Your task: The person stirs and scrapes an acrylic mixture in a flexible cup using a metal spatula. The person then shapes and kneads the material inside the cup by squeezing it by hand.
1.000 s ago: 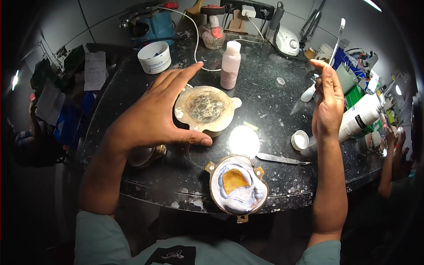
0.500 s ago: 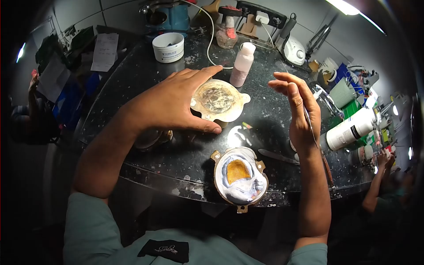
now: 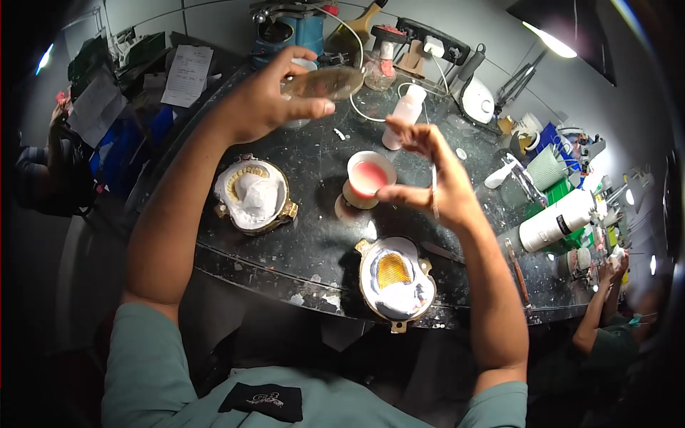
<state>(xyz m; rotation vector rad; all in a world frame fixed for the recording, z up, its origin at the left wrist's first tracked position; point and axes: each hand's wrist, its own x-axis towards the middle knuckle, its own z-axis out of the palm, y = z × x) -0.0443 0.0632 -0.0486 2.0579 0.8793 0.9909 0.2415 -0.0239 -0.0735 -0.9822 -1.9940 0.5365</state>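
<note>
One cup (image 3: 359, 199), pink inside, stands uncovered. Beyond its left side, my left hand (image 3: 258, 107) grips a round disc (image 3: 325, 83) by the edge, clear of it; just right of it, my right hand (image 3: 444, 184) has thumb and fingers apart, perhaps to leave a tucked thin tool (image 3: 434, 191) undisturbed.

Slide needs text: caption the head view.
Left hand holds a lid aloft; right hand is beside a cup of pink material.
</note>
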